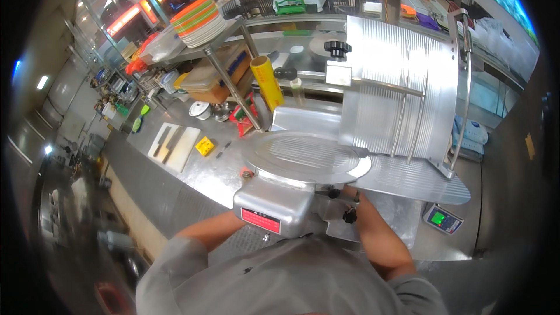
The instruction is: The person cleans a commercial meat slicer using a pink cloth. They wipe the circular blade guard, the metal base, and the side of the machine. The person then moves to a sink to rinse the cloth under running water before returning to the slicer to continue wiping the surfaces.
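A metal meat slicer (275,197) stands on the steel counter right against my body. Its ribbed carriage plate (385,118) rises at the right, with a black knob (337,48) at its upper left. The round blade cover (306,155) lies in the middle of the machine. Both my forearms reach in around the slicer, the left one at its left side and the right one beneath the carriage. My left hand is hidden behind the motor housing; at most a small patch shows near its far corner. My right hand is hidden under the machine, so its grip cannot be seen.
Two knives lie on a white cutting board (186,151) at the left, near a yellow packet (204,145). Behind are a yellow film roll (267,83) and a shelf with stacked plates (199,22). A digital scale (442,218) with a lit display sits at the right.
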The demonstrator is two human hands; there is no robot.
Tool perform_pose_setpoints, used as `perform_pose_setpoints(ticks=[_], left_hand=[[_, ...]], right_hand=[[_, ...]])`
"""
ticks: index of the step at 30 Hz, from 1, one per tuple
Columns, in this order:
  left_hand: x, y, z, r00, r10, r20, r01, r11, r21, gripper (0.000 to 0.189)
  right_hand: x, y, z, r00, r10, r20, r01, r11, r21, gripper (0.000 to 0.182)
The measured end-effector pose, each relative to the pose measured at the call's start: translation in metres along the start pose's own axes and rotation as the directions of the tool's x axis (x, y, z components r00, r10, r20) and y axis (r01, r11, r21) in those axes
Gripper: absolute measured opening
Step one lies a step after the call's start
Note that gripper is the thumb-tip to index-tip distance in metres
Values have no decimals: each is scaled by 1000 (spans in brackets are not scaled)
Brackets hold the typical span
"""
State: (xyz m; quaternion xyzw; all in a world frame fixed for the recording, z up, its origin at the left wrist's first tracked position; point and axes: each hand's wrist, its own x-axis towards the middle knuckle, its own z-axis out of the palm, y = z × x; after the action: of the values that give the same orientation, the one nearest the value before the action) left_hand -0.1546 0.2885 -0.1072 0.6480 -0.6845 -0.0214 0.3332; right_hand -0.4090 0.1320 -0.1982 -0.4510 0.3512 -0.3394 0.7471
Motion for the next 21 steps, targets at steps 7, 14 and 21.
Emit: perform_pose_setpoints(ticks=[7, 14, 21], left_hand=[[-4, 2, -4, 1000, -8, 17, 8, 1000, -1, 49], [-5, 0, -5, 1000, -7, 30, 7, 1000, 1, 51], [-2, 0, -1, 999, -2, 37, 3, 1000, -20, 52]], right_hand=[[5, -1, -12, 998, 60, 33, -63, 992, 109, 42], [6, 3, -16, 995, 94, 45, -100, 982, 162, 42], [8, 3, -19, 993, 111, 42, -117, 976, 187, 41]])
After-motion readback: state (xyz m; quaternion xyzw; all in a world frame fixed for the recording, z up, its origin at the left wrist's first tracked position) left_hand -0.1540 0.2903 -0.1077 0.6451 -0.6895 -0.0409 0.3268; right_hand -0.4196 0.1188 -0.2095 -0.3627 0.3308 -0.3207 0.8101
